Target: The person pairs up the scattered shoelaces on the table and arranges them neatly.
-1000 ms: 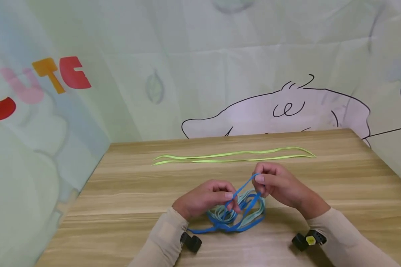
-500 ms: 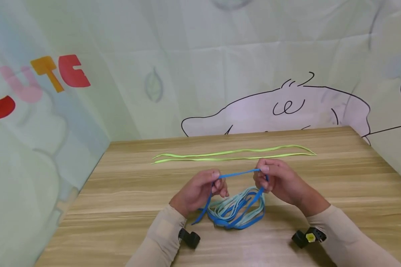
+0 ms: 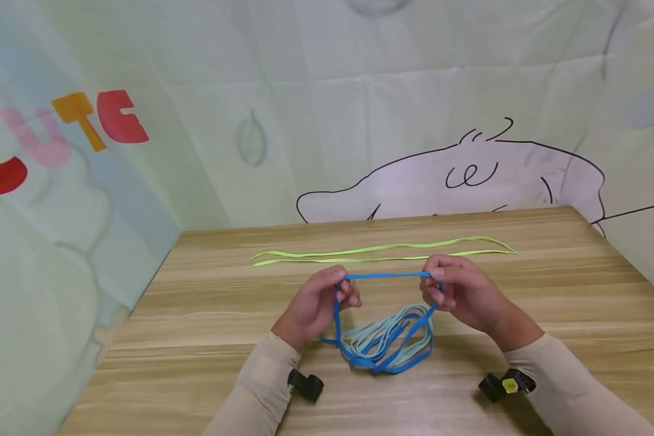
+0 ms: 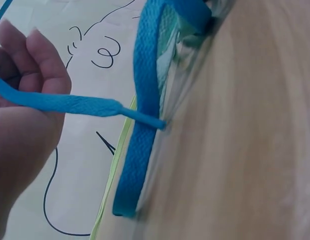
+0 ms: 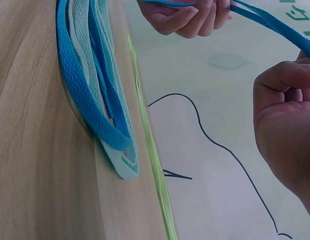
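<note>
A blue shoelace [image 3: 384, 275] is stretched level between both hands, above the table. My left hand [image 3: 313, 306] pinches it between thumb and fingers at the left, and my right hand [image 3: 465, 293] pinches it at the right. From the left hand the lace hangs down, and in the left wrist view its narrow tip [image 4: 144, 118] dangles free. On the right it runs down into a loose bundle of blue and light blue laces [image 3: 362, 334] lying on the table below the hands. How the strands cross inside that bundle cannot be made out.
A yellow-green shoelace [image 3: 398, 245] lies folded lengthwise across the table [image 3: 207, 315], beyond the hands. Behind the table's far edge hangs a printed cloth backdrop [image 3: 316, 121]. Each sleeve carries a small black camera at the wrist.
My left hand has moved left and away from me, pulling the blue lace from slanted and short to taut and level. The right hand has hardly moved. The bundle stays in place.
</note>
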A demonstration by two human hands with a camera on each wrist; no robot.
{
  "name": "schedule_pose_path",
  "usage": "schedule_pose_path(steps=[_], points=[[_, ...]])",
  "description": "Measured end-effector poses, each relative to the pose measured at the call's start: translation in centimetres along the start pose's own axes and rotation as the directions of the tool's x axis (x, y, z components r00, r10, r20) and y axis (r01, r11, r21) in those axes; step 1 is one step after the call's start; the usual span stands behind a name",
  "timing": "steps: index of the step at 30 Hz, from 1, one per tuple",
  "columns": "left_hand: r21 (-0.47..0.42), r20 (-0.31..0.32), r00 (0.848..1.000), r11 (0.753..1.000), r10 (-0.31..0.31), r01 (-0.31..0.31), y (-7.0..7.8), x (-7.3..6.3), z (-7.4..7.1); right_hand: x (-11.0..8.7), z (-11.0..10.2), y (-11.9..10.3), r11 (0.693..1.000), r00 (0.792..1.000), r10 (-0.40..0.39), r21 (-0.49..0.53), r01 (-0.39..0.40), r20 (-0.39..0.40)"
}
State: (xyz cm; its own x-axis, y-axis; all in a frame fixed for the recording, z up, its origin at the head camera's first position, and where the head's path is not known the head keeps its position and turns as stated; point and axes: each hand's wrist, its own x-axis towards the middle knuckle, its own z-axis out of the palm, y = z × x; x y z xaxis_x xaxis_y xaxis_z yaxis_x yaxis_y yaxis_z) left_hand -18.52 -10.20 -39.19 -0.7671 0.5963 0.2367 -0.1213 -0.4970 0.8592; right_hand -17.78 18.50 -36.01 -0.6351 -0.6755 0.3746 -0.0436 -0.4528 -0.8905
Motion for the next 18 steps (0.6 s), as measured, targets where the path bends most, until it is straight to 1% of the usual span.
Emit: schedule_pose_path(steps=[2, 8, 11, 15, 18], points=[[-0.010, -0.019, 1.000, 1.000, -0.002, 0.001, 0.06, -0.02, -0.06, 0.00, -0.01, -0.01, 1.000, 1.000, -0.008, 0.014, 0.008, 0.007], [-0.056, -0.078, 0.997, 0.998, -0.006, 0.002, 0.30, -0.13, -0.20, 0.07, -0.09, 0.02, 0.997, 0.997, -0.053, 0.055, 0.049, 0.065], [-0.070, -0.106, 0.994, 0.998, -0.003, -0.005, 0.49, -0.25, -0.30, 0.03, -0.18, 0.08, 0.996, 0.995, -0.052, 0.071, 0.046, 0.084], [-0.092, -0.140, 0.990, 0.996, 0.005, -0.018, 0.77, -0.33, -0.51, -0.04, -0.35, 0.21, 0.997, 0.992, -0.046, 0.059, 0.039, 0.116], [-0.115, -0.151, 0.988, 0.993, 0.012, -0.030, 0.91, -0.36, -0.76, -0.02, -0.43, 0.27, 0.998, 0.988, -0.050, 0.038, 0.045, 0.145]])
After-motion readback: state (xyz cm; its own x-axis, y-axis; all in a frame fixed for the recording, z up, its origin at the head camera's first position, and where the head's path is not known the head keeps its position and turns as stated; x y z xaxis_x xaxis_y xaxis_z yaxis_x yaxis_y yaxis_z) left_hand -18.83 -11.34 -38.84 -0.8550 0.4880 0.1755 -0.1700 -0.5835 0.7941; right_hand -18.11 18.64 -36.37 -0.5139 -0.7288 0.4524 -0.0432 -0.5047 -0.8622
